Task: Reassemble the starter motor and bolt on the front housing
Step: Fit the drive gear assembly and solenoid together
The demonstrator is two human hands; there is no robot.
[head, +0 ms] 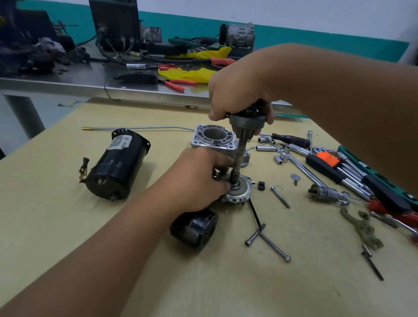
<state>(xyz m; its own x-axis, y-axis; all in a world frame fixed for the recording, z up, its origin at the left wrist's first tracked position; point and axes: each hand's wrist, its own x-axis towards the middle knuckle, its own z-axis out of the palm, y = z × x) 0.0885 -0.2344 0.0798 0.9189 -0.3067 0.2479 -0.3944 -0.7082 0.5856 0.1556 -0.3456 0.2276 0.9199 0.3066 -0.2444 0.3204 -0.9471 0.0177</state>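
Armature shaft [241, 154] upright, right hand [236, 92] fingers gripping top, left hand [199, 180] fingers holding end plate [240, 193].

glossy blk motor can [118, 167], prob. metal shaft [241, 154]

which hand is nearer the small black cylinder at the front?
Left. The left hand sits just above the small black cylinder, its wrist nearly over it. The right hand is raised well behind it, gripping the shaft assembly.

Motor body [118, 164] lies left of front housing [213, 140]; sockets [272, 143] right.
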